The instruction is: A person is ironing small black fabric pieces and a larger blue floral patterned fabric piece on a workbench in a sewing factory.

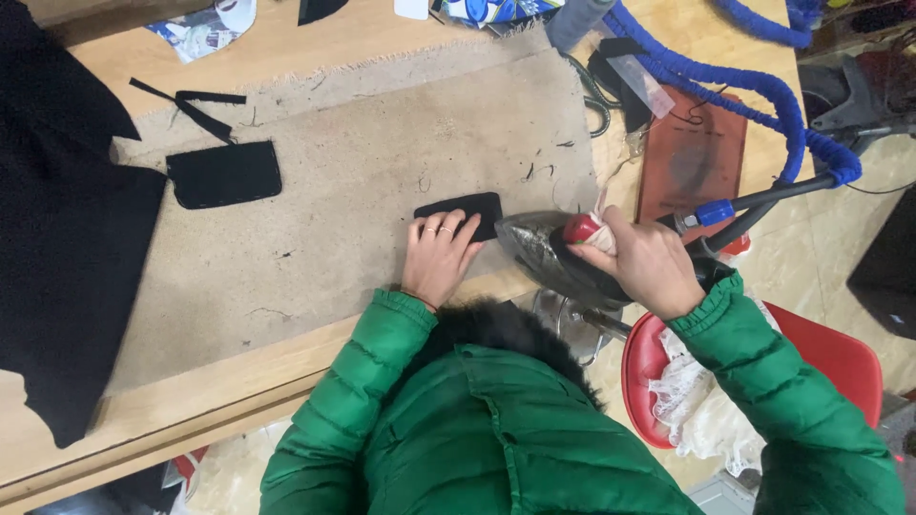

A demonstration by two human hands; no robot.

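The head camera looks down over a green padded jacket (pixel 496 420) at a wooden counter (pixel 200 401) covered by a beige pressing cloth (pixel 363 172). The left hand (pixel 437 257) lies flat on the cloth, fingers (pixel 448 234) spread narrowly and pressing on the near edge of a small black fabric piece (pixel 468 212), a rounded rectangle lying just left of the iron's tip. The right hand (pixel 641 262) is wrapped tight round the handle of a steam iron (pixel 549 253), which has a red knob at its front; the iron's pointed nose faces the fabric piece and sits just beside it, at the cloth's near right corner, though whether the soleplate touches the piece I cannot tell. By the look of it, the step in hand is pressing this small piece flat: the left hand pins it while the iron comes to it. The next move would seem to call for sliding the iron leftward over the piece while the pinning fingers draw clear of the hot plate, with the piece kept from shifting. Both forearms reach forward from the body, the left wrist straight, the right wrist cocked over the handle. A blue wrapped hose (pixel 754 91) loops from the iron across a dark red mat (pixel 692 157). A larger black fabric piece (pixel 225 175) lies well apart to the left, near a big black cloth (pixel 67 238), and a red chair (pixel 821 358) stands at the right.
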